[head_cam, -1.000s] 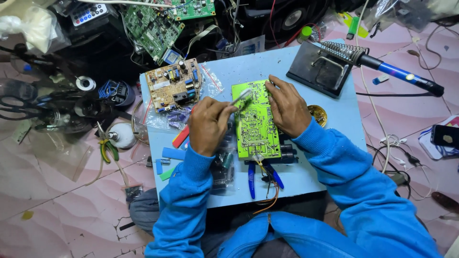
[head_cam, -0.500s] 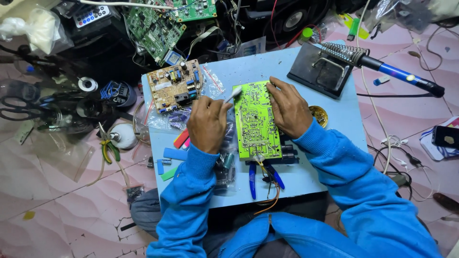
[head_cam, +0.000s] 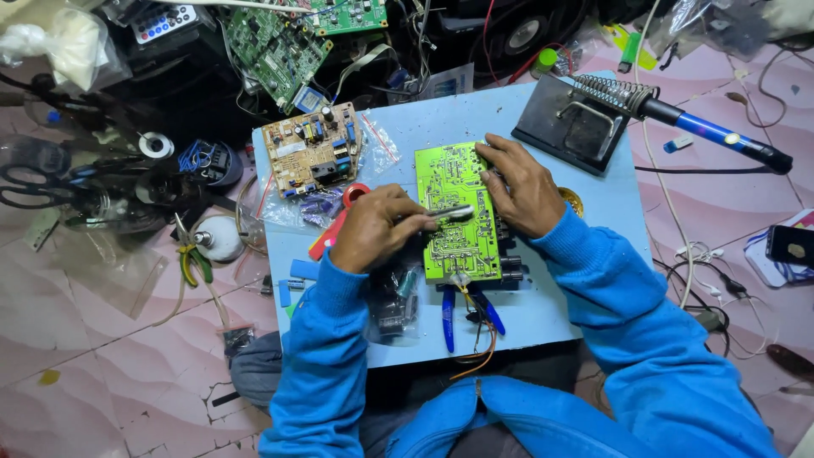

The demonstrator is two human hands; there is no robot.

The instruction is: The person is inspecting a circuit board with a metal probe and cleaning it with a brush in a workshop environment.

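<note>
A bright green circuit board [head_cam: 449, 246] lies solder side up on a light blue work board [head_cam: 560, 314] on my lap. My left hand [head_cam: 377, 231] grips a small pale brush-like tool [head_cam: 451, 212], its tip resting across the middle of the green board. My right hand [head_cam: 519, 188] presses on the board's upper right edge, fingers spread over it. Both arms wear blue sleeves. Blue-handled pliers [head_cam: 448, 321] and wires stick out from under the board's near edge.
A tan circuit board [head_cam: 312, 151] lies at the far left of the work board. A soldering iron [head_cam: 704, 129] rests in its dark stand [head_cam: 566, 129] at the far right. More green boards [head_cam: 275, 47], scissors [head_cam: 25, 185], yellow-handled pliers [head_cam: 192, 261] and a phone [head_cam: 788, 246] clutter the pink floor.
My left hand has drawn the tool from the board's upper left corner down to its middle. My right hand has stayed on the board's right edge.
</note>
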